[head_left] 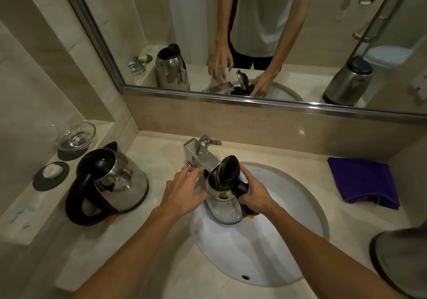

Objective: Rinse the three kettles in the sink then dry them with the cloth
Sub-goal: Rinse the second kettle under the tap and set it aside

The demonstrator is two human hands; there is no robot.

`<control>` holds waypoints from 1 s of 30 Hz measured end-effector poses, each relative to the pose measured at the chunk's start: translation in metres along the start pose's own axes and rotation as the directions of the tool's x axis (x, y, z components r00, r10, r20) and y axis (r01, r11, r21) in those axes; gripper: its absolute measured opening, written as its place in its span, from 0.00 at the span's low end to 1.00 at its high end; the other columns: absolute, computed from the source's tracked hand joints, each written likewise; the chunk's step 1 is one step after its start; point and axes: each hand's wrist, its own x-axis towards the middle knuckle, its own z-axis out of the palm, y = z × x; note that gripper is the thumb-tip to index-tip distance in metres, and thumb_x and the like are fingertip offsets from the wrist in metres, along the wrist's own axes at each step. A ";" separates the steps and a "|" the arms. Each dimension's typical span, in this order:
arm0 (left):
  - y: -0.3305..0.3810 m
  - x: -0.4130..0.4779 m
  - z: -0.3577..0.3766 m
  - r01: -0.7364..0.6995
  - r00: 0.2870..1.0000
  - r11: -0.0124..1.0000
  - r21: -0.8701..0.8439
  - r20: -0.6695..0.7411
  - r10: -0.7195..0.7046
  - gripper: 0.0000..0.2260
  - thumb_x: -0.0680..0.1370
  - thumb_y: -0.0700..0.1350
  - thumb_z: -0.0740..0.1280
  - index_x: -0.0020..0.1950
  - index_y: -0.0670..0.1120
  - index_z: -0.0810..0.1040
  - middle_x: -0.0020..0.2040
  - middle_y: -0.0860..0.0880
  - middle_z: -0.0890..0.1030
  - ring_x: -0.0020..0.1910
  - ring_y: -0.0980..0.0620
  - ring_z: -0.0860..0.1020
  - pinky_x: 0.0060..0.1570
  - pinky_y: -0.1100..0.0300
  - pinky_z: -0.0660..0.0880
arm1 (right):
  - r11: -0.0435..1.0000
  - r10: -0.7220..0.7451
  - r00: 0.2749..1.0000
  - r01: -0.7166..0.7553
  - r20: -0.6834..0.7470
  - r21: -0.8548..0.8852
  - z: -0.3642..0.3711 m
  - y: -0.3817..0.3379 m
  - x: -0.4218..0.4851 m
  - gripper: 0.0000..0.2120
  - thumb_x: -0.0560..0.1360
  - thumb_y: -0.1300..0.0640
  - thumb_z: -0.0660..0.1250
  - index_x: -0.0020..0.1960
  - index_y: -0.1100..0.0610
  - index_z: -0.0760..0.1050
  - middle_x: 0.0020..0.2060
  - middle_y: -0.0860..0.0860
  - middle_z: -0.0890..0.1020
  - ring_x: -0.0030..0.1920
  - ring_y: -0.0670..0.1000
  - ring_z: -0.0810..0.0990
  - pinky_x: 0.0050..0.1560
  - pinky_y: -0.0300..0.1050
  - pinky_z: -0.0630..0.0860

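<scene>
One kettle [225,206] over the sink [288,206], lid up, beneath the faucet [203,157].
Right hand [254,194] grips its black handle; left hand [182,190] loose-fingered beside the rim, holding nothing. Second kettle [120,180] on counter left; purple cloth [362,180] folded right.

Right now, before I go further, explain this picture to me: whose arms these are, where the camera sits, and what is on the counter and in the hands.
There is no machine here. One camera worn on a person's head looks down at their two bare hands. The mirror above only reflects the same scene. The right hand grips the black handle of an open kettle, its lid raised, over the sink below the faucet. The left hand is open beside the rim, gripping nothing. A second kettle stands on the counter to the left, and a third kettle shows partly at the lower right edge. A folded purple cloth lies on the right.
</scene>
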 end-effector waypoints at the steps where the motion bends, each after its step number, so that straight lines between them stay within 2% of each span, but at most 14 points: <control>1: 0.000 -0.001 0.000 0.003 1.000 1.000 0.003 0.000 -0.003 0.26 0.75 0.52 0.66 0.73 0.56 0.66 0.72 0.52 0.66 0.70 0.49 0.67 0.64 0.50 0.66 | 1.000 -0.001 1.000 0.001 0.002 -0.006 0.000 -0.001 0.001 0.50 0.70 0.66 0.71 0.81 0.38 0.49 0.54 0.50 0.79 0.49 0.53 0.80 0.50 0.50 0.80; 4: -0.002 -0.005 0.002 0.012 1.000 1.000 0.005 0.005 -0.012 0.26 0.75 0.52 0.66 0.73 0.56 0.66 0.72 0.52 0.66 0.69 0.48 0.67 0.64 0.50 0.66 | 1.000 0.003 1.000 -0.003 0.002 -0.019 0.002 -0.002 0.002 0.51 0.70 0.66 0.72 0.81 0.38 0.49 0.59 0.52 0.79 0.52 0.55 0.80 0.55 0.54 0.81; 8: -0.004 -0.009 0.005 0.023 1.000 1.000 0.001 0.020 -0.023 0.27 0.75 0.53 0.66 0.73 0.56 0.65 0.72 0.52 0.66 0.69 0.48 0.67 0.64 0.49 0.67 | 1.000 -0.004 1.000 0.003 -0.007 -0.030 0.003 -0.001 0.003 0.50 0.71 0.65 0.72 0.81 0.38 0.49 0.58 0.53 0.79 0.51 0.55 0.80 0.53 0.53 0.81; 12: -0.005 -0.011 0.005 0.026 0.999 1.000 -0.012 0.021 -0.025 0.27 0.75 0.54 0.66 0.73 0.57 0.64 0.73 0.53 0.65 0.70 0.48 0.66 0.64 0.49 0.65 | 1.000 -0.010 1.000 0.010 -0.001 -0.028 0.004 0.001 0.004 0.50 0.71 0.66 0.72 0.81 0.38 0.49 0.58 0.52 0.79 0.49 0.52 0.79 0.49 0.48 0.79; 18: -0.006 -0.012 0.008 0.030 0.999 0.998 -0.051 0.027 -0.029 0.28 0.75 0.55 0.66 0.74 0.57 0.64 0.73 0.53 0.65 0.71 0.49 0.66 0.65 0.49 0.65 | 1.000 -0.008 1.000 0.008 -0.006 -0.015 0.001 0.006 0.006 0.50 0.71 0.66 0.73 0.81 0.40 0.51 0.61 0.54 0.79 0.51 0.53 0.79 0.50 0.44 0.75; 26: -0.006 -0.017 0.019 0.037 0.998 0.997 -0.063 0.060 -0.033 0.27 0.76 0.55 0.67 0.74 0.56 0.64 0.73 0.53 0.65 0.70 0.48 0.66 0.65 0.50 0.64 | 0.998 -0.043 0.999 0.044 0.034 -0.036 -0.002 0.009 0.010 0.51 0.70 0.63 0.77 0.82 0.42 0.51 0.68 0.54 0.77 0.55 0.52 0.78 0.57 0.47 0.77; 30: -0.006 -0.016 0.018 0.042 0.997 0.997 -0.067 0.060 -0.038 0.27 0.75 0.55 0.67 0.73 0.56 0.64 0.73 0.53 0.65 0.70 0.48 0.66 0.65 0.49 0.64 | 0.998 -0.056 0.998 0.058 0.032 -0.039 -0.002 0.007 0.012 0.50 0.69 0.58 0.79 0.81 0.42 0.53 0.68 0.53 0.77 0.57 0.53 0.79 0.59 0.47 0.76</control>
